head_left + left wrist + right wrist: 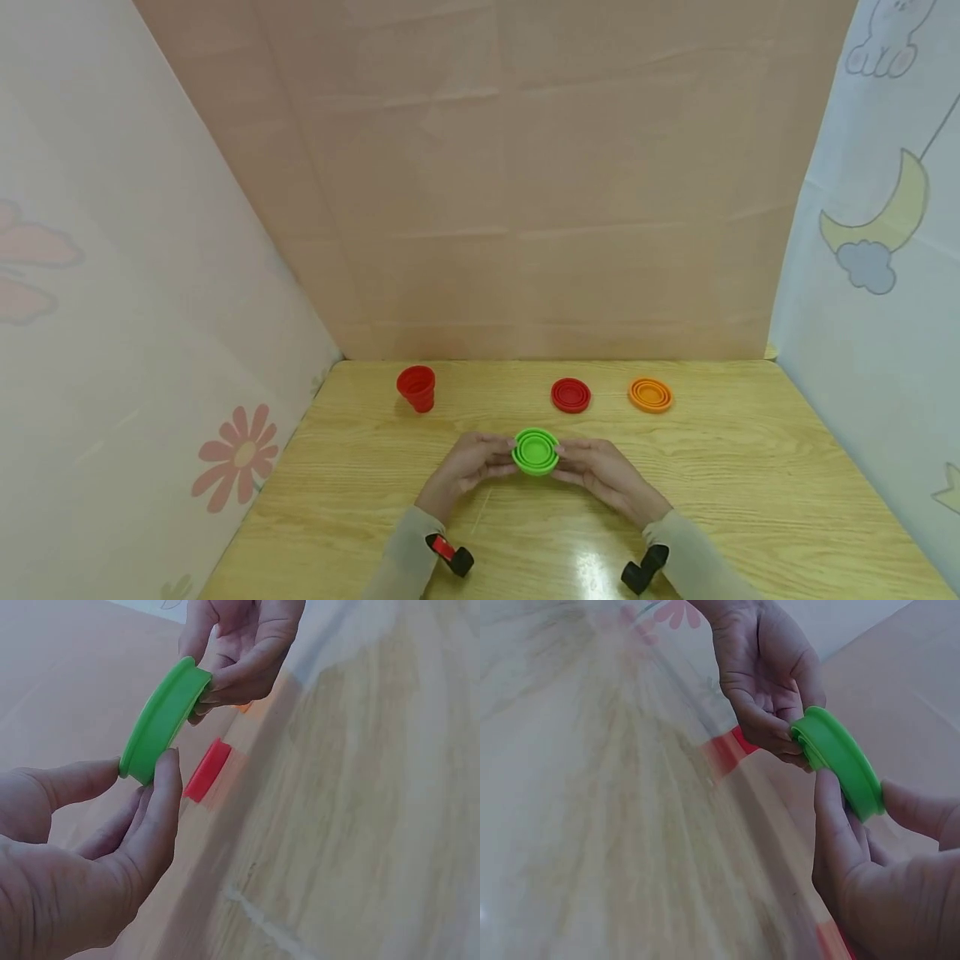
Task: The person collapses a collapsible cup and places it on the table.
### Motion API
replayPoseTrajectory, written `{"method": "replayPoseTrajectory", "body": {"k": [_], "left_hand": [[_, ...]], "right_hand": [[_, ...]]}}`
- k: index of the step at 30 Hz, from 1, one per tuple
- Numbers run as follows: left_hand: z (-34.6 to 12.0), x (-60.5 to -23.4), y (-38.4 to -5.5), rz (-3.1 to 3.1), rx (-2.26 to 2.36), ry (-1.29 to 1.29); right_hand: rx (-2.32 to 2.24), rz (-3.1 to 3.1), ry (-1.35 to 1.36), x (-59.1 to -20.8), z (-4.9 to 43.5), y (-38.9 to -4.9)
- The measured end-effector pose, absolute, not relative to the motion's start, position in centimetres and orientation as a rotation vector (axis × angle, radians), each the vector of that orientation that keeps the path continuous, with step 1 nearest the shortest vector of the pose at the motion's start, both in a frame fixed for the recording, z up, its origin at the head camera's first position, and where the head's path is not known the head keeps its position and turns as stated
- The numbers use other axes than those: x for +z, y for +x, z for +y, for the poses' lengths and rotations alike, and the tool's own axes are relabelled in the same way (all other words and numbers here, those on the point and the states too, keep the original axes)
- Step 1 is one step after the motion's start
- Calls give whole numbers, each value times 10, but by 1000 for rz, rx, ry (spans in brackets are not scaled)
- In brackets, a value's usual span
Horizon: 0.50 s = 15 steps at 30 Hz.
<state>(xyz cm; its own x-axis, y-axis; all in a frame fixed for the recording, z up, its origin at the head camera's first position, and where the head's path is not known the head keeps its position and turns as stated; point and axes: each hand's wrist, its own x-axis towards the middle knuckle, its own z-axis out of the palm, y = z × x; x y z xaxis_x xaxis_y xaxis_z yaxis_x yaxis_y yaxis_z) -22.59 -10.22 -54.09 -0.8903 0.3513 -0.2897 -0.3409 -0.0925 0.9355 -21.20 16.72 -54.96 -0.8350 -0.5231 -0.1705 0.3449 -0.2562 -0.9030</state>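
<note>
A green collapsible cup, folded flat into concentric rings, is held up above the table between both hands. My left hand pinches its left edge, thumb on the upper rim and fingers beneath. On the opposite edge my right hand pinches it in the same way. Seen from the left wrist, the green cup is a thin disc tilted on its side, its smooth outer wall showing. The right wrist view shows the green cup with fingertips at both ends.
Behind the hands stands an opened red collapsible cup at the left. A flattened red cup and a flattened orange cup lie farther right on the wooden table. A tan backdrop rises at the table's far edge, with printed sheets on either side.
</note>
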Motion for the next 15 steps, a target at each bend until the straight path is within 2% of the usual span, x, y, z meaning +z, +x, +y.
{"method": "replayPoseTrajectory", "body": {"k": [15], "left_hand": [[-123, -537, -259, 1829, 2015, 23]], "right_hand": [[-2148, 1585, -165, -539, 134, -245]]}}
